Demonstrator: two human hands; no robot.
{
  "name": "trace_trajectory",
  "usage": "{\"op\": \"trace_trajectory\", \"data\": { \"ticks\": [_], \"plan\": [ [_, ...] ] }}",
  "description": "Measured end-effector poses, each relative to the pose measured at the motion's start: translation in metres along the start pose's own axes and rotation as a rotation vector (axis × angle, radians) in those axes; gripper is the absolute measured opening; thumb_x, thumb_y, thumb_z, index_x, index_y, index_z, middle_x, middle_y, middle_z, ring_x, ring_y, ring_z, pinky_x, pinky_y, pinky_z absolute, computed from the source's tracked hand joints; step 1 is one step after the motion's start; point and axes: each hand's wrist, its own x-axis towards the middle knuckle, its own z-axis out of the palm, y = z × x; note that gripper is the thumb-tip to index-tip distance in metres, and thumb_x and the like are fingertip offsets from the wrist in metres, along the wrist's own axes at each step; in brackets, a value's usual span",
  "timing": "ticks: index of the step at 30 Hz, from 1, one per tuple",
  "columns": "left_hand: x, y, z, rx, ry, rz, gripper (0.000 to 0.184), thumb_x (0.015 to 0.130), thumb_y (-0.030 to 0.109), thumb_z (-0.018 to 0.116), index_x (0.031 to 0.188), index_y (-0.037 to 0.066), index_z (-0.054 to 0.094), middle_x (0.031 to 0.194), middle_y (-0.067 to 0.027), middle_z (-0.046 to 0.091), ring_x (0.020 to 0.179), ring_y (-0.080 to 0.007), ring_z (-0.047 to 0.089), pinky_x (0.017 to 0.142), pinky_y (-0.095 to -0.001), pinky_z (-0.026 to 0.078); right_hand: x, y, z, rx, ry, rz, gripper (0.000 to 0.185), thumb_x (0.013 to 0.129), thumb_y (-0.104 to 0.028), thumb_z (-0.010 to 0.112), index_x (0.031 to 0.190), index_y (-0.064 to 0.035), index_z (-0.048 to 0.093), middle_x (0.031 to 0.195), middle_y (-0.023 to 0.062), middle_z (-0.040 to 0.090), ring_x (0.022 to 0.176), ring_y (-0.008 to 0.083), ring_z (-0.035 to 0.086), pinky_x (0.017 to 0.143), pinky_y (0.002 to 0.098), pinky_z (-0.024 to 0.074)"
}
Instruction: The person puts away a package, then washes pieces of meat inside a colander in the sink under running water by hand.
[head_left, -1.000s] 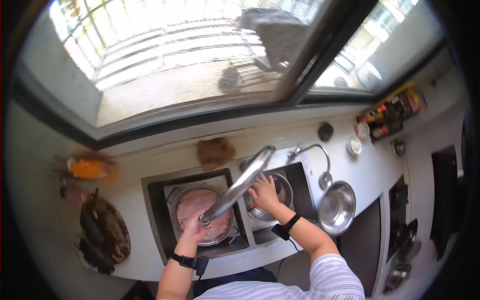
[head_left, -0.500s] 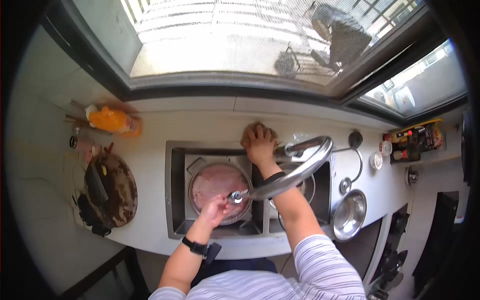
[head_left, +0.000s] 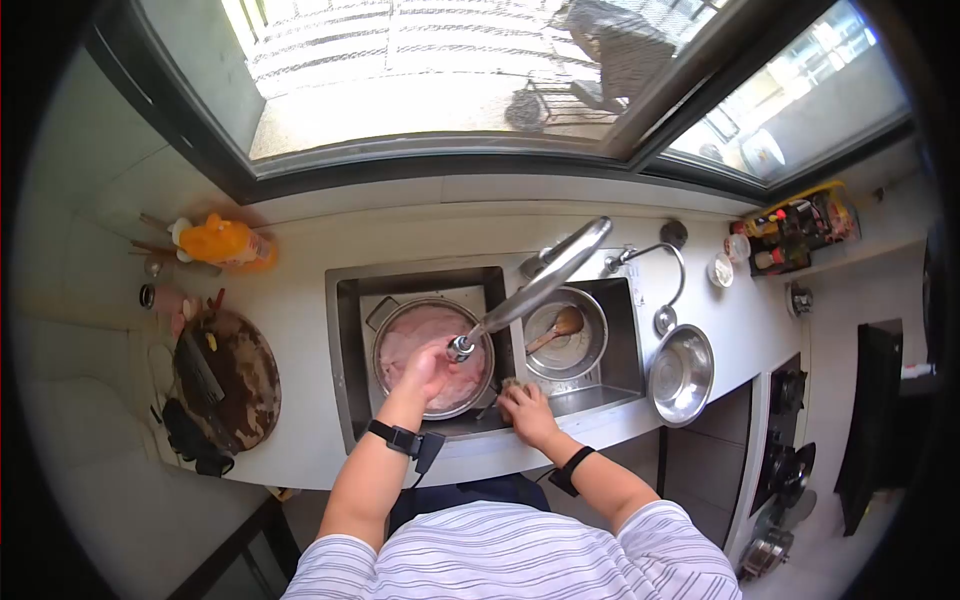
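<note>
My left hand (head_left: 428,370) is closed at the faucet's nozzle (head_left: 461,348), above a pot (head_left: 376,318) of pinkish liquid in the left sink basin. My right hand (head_left: 526,410) presses a brownish rag (head_left: 511,385) onto the front part of the divider between the basins. Most of the rag is hidden under the fingers. In the right basin, a metal pot (head_left: 602,335) holds a wooden spoon (head_left: 568,321). The curved metal faucet (head_left: 560,265) reaches over the divider from behind.
On the left lie a round chopping board (head_left: 255,370) with a cleaver (head_left: 200,365) and an orange bottle (head_left: 230,243). A steel bowl (head_left: 682,375) stands right of the sink, near a thin tap (head_left: 683,275). Seasoning bottles (head_left: 790,245) sit at the far right corner.
My right hand has brought the rag from the counter behind the sink to the divider's front. The faucet spout has swung slightly left, with my left hand still at its nozzle.
</note>
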Motion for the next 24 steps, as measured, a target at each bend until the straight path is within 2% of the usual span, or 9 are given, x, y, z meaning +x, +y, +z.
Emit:
{"op": "trace_trajectory", "data": {
  "ticks": [1,5,11,17,19,20,21,23,24],
  "plan": [
    [0.003,0.0,-0.002,0.014,-0.015,-0.002,0.03,0.074,-0.001,0.043,0.103,-0.001,0.053,0.086,-0.0071,0.058,0.069,-0.0146,0.052,0.054,-0.0257,0.041,-0.008,0.002,-0.004,0.09,-0.165,-0.002,0.027,0.076,-0.014,0.052,0.102,-0.0141,0.061,0.119,0.0058,0.049,0.105,0.0315,0.044,0.084,0.0409,0.0419],
    [0.011,0.001,-0.008,0.078,-0.037,-0.041,0.032,0.073,0.001,0.045,0.104,0.001,0.054,0.081,-0.0047,0.057,0.067,-0.0135,0.05,0.053,-0.0247,0.038,-0.012,0.016,-0.045,0.185,-0.054,0.033,0.027,0.071,-0.011,0.056,0.098,-0.0157,0.061,0.115,0.0053,0.051,0.098,0.0321,0.048,0.081,0.04,0.045],
    [0.018,-0.001,-0.013,0.002,0.031,-0.025,0.038,0.064,-0.006,0.041,0.099,0.002,0.055,0.082,-0.0077,0.056,0.067,-0.0175,0.049,0.053,-0.0265,0.039,0.044,0.059,-0.104,0.015,0.126,0.254,0.049,0.068,-0.02,0.068,0.114,-0.0175,0.053,0.12,0.0089,0.046,0.105,0.0323,0.046,0.081,0.0387,0.0464],
    [0.034,-0.018,-0.026,0.152,-0.051,0.067,0.025,0.071,-0.003,0.041,0.091,0.001,0.057,0.081,-0.0073,0.057,0.066,-0.0175,0.05,0.054,-0.0288,0.041,0.085,0.07,-0.08,-0.471,0.364,0.132,0.053,0.074,-0.028,0.066,0.121,-0.013,0.049,0.124,0.0097,0.046,0.105,0.0288,0.049,0.082,0.0356,0.0451],
    [0.015,-0.012,0.01,0.008,-0.037,0.039,0.018,0.079,0.004,0.041,0.089,0.003,0.056,0.078,-0.0071,0.057,0.065,-0.0172,0.051,0.053,-0.0283,0.041,0.104,0.067,-0.031,0.867,0.24,0.376,0.047,0.081,-0.031,0.059,0.12,-0.0064,0.049,0.116,0.0111,0.052,0.097,0.0233,0.054,0.082,0.0341,0.044],
    [0.019,-0.017,0.008,-0.101,-0.007,0.029,0.016,0.082,0.009,0.042,0.087,0.003,0.057,0.075,-0.0074,0.058,0.065,-0.0181,0.054,0.054,-0.0291,0.044,0.11,0.035,-0.031,1.323,0.207,0.436,0.041,0.086,-0.03,0.053,0.117,-0.003,0.05,0.104,0.0106,0.057,0.091,0.0185,0.055,0.081,0.0321,0.044],
    [0.025,-0.022,0.008,-0.213,0.017,0.024,0.016,0.084,0.013,0.043,0.085,0.004,0.057,0.071,-0.0077,0.059,0.065,-0.019,0.057,0.056,-0.0299,0.046,0.113,0.003,-0.043,1.871,0.034,0.686,0.038,0.088,-0.031,0.05,0.116,-0.0056,0.051,0.1,0.0095,0.058,0.087,0.0172,0.056,0.078,0.0296,0.0444],
    [0.024,-0.029,0.016,-0.406,-0.038,-0.003,0.019,0.085,0.023,0.047,0.089,0.007,0.055,0.078,-0.007,0.059,0.064,-0.02,0.056,0.053,-0.0295,0.046,0.132,0.013,0.031,2.635,-0.503,0.147,0.042,0.089,-0.037,0.045,0.116,-0.0056,0.051,0.105,0.0128,0.058,0.093,0.0235,0.057,0.082,0.0345,0.0453],
    [0.025,-0.036,0.016,-0.468,-0.033,-0.005,0.019,0.085,0.025,0.048,0.09,0.008,0.055,0.08,-0.0066,0.06,0.065,-0.0206,0.056,0.052,-0.0296,0.046,0.138,-0.008,0.024,2.517,-0.479,0.32,0.044,0.089,-0.041,0.042,0.115,-0.0056,0.051,0.108,0.0142,0.058,0.097,0.0273,0.056,0.084,0.038,0.0449]
  ]
}}
